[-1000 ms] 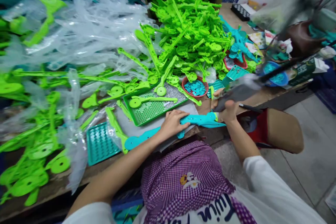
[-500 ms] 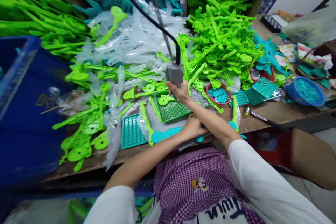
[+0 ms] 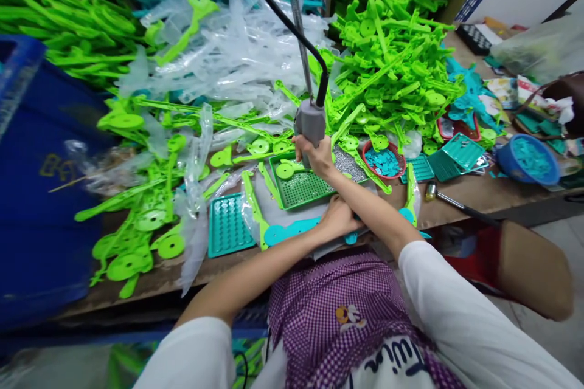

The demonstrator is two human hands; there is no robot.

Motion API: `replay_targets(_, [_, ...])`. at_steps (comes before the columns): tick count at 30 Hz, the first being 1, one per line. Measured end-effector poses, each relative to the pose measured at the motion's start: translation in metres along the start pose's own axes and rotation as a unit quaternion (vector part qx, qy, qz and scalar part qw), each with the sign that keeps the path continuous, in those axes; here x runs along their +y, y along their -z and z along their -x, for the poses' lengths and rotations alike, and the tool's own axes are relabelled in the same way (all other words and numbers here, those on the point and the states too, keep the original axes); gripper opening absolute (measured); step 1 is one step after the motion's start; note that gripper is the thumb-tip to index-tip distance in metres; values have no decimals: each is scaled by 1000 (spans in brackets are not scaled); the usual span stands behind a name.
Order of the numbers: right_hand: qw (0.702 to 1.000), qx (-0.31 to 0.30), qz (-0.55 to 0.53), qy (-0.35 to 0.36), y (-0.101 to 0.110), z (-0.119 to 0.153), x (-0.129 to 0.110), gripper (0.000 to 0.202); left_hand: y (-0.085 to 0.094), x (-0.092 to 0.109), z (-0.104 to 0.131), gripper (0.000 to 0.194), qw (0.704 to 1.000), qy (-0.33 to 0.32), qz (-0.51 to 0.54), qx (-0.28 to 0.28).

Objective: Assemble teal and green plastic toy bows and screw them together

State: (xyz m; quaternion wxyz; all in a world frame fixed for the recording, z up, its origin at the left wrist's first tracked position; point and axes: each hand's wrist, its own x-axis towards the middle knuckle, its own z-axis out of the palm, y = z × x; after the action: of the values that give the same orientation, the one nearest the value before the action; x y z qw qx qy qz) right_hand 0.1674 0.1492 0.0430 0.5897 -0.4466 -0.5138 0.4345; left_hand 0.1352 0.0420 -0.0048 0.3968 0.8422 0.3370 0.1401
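In the head view, my right hand (image 3: 318,157) is closed around the grey power tool (image 3: 311,123), in front of the green tray (image 3: 303,189). My left hand (image 3: 337,219) lies on the blue piece (image 3: 292,231) near the table's (image 3: 460,197) front edge; my right forearm partly covers its fingers, so I can't tell how tightly they grip.

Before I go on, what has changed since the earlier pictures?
The right hand has carried the grey corded tool leftward, from the right end of the long blue piece to above the green tray. Nothing visibly new was grasped or released. The view has also turned left. The left hand stayed on the blue piece, and the green tray stayed behind it.
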Motion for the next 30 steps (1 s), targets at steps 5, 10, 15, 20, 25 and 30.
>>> replay_targets(5, [1000, -3, -9, 11, -1, -1, -1, 50, 1, 0, -1, 64, 1000, -7, 3, -3])
replay_targets(10, [1000, 1, -3, -4, 0, -1, 0, 49, 1, 0, 0, 66, 1000, 2, 3, -3])
replay_targets(15, [1000, 2, -23, 17, -1, -1, -2, 53, 2, 2, 0, 68, 1000, 8, -10, -6])
replay_targets(20, [996, 44, -40, 64, 18, 4, -28, 54, 7, 5, 0, 45, 998, -24, -38, -35])
replay_targets(25, [987, 143, -3, 77, 92, 53, -83, 58, 4, 1, 1, 41, 996, -40, -72, -29])
replay_targets(30, [972, 217, 60, 72, 165, 119, -117, 62, 1, -4, -8, 46, 995, -65, -76, -12])
